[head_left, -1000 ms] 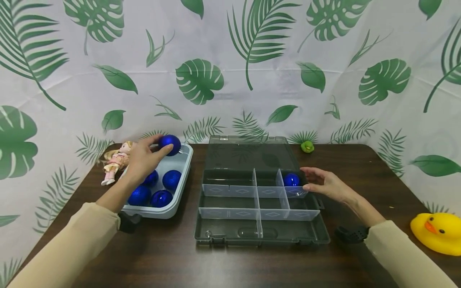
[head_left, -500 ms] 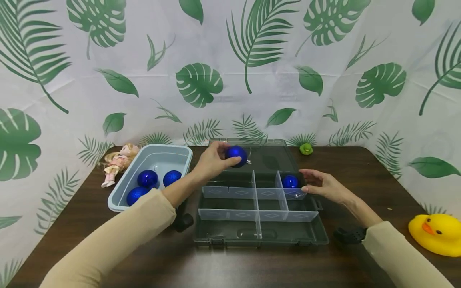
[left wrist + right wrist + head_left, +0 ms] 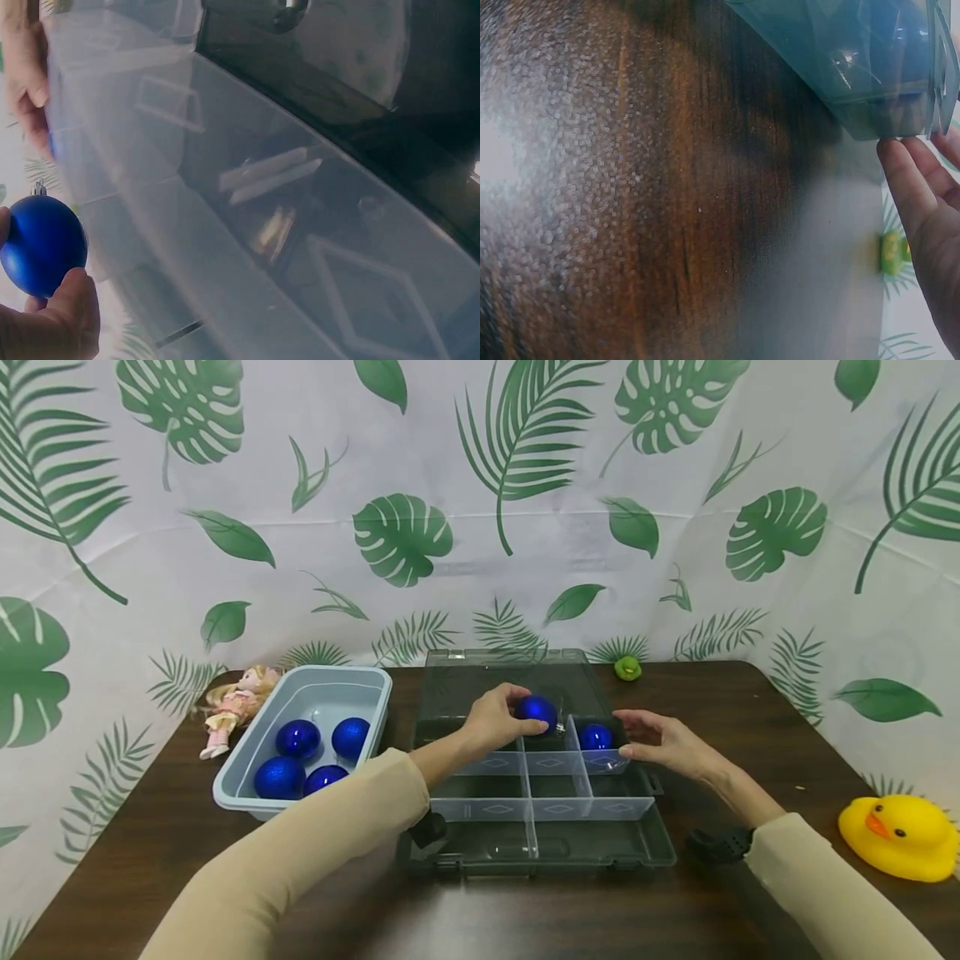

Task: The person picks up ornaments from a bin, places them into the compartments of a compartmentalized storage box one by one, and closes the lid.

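My left hand point(image 3: 491, 722) pinches a matte blue Christmas ball point(image 3: 537, 715) between thumb and fingers, its silver cap pointing right. The ball is over the back middle compartment of a dark, see-through divider box point(image 3: 480, 839), whose lid lies back. In the left wrist view the held ball point(image 3: 45, 244) hangs beside the clear dividers point(image 3: 247, 180). Another shiny blue ball point(image 3: 596, 737) sits in the back right compartment. My right hand point(image 3: 667, 745) rests at the box's right side, thumb and fingers apart; in the right wrist view its thumb point(image 3: 904, 176) touches the box corner point(image 3: 877, 120).
On the left stands a light blue tub point(image 3: 228, 777) with several blue balls point(image 3: 297, 739). A doll point(image 3: 236, 706) lies beyond it. A small green duck point(image 3: 627, 668) is behind the box, and a large yellow duck point(image 3: 900, 837) sits at the right.
My left hand has carried the blue ball from above the tub rightward to the box, then lower over its back middle compartment. The right hand stays at the box's right side.
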The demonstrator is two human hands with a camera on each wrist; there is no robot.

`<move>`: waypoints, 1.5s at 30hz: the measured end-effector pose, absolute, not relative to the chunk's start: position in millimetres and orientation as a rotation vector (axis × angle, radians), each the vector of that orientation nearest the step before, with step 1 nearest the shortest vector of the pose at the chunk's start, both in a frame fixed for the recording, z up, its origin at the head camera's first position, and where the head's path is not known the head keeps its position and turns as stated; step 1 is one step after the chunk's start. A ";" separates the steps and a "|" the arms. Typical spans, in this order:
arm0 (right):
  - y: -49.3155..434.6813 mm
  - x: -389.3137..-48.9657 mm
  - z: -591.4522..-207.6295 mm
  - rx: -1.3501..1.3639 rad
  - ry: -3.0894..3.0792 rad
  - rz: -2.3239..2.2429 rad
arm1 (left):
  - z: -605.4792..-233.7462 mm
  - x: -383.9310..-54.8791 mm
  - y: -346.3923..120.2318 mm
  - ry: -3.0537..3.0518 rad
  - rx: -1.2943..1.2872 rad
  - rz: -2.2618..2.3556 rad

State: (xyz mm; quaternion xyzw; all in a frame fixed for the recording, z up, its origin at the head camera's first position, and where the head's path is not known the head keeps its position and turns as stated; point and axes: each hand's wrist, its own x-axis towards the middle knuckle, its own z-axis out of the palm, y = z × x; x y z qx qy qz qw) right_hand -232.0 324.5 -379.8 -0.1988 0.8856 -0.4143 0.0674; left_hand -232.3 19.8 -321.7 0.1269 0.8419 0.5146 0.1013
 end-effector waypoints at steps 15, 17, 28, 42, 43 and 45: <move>323.7 -232.3 -380.7 -0.570 2.681 -1.236 | -337.2 -233.8 31.9 2.674 0.498 1.242; 322.7 -231.9 -381.3 -0.569 2.675 -1.235 | -338.7 -232.8 31.0 2.669 0.503 1.226; 323.6 -231.0 -380.8 -0.597 2.678 -1.236 | -327.0 -223.6 21.8 2.535 0.500 1.352; 322.5 -230.8 -381.4 -0.573 2.664 -1.261 | -296.3 -205.9 -86.2 2.425 0.437 1.700; 322.8 -231.1 -381.5 -0.571 2.664 -1.260 | -297.1 -206.8 -97.7 2.440 0.403 1.714; 323.4 -231.4 -381.1 -0.559 2.662 -1.261 | -300.6 -208.8 -119.8 2.472 0.311 1.732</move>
